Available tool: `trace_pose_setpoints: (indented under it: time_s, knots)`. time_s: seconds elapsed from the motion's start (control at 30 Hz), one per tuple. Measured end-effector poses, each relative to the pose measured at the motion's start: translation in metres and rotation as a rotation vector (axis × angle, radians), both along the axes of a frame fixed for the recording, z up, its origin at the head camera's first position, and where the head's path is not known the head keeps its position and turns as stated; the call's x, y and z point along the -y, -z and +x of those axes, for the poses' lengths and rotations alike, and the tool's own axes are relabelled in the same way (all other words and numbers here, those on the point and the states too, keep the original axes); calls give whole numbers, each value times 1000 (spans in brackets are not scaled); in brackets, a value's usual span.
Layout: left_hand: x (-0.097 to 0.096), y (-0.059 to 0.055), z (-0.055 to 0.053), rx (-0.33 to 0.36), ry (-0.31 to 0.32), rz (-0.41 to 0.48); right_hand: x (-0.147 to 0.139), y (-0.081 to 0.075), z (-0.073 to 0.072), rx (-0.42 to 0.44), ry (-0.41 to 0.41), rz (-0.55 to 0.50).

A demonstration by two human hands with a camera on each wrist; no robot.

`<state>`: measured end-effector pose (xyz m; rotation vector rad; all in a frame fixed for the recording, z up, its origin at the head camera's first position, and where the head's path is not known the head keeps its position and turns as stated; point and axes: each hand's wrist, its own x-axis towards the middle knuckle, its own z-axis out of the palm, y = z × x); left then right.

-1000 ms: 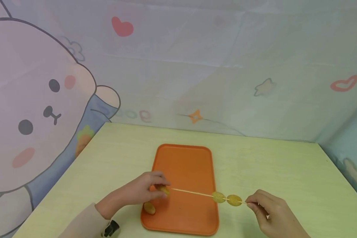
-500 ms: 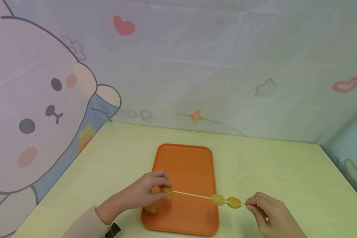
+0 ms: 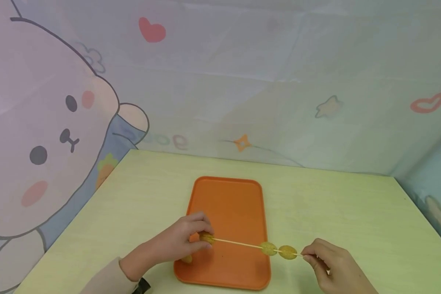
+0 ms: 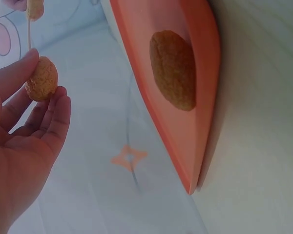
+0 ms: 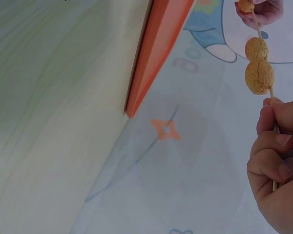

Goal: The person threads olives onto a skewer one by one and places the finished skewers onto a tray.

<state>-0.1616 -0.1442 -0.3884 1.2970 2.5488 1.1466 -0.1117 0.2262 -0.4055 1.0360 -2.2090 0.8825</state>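
My right hand [image 3: 328, 261] pinches the bare end of a thin wooden skewer [image 3: 239, 243], its other fingers curled round the stick in the right wrist view. Two oval, wrinkled golden-brown food balls [image 5: 259, 63] are threaded on the skewer near that hand. My left hand [image 3: 180, 237] holds a third such ball [image 4: 42, 79] between thumb and fingers above the tray. The skewer's far end meets this ball; how deep it goes in is hidden. One more golden-brown ball [image 4: 173, 70] lies on the orange tray [image 3: 228, 204], partly behind my left hand in the head view.
The raised-rim tray lies lengthwise on a pale yellow-green table [image 3: 323, 204]. Behind the table hangs a printed cloth backdrop [image 3: 220, 81] with a cartoon bear. A dark object [image 3: 142, 285] shows below the left sleeve.
My left hand has moved slightly right with its ball, closing the gap to the skewer's tip. It covers more of the ball on the tray. The right hand has dropped slightly.
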Motion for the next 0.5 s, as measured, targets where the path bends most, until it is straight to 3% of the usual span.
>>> trace_pose_setpoints:
  time_s: [0.5]
  knots:
    - [-8, 0, 1, -70, 17, -11, 2, 1, 1, 2, 7, 6]
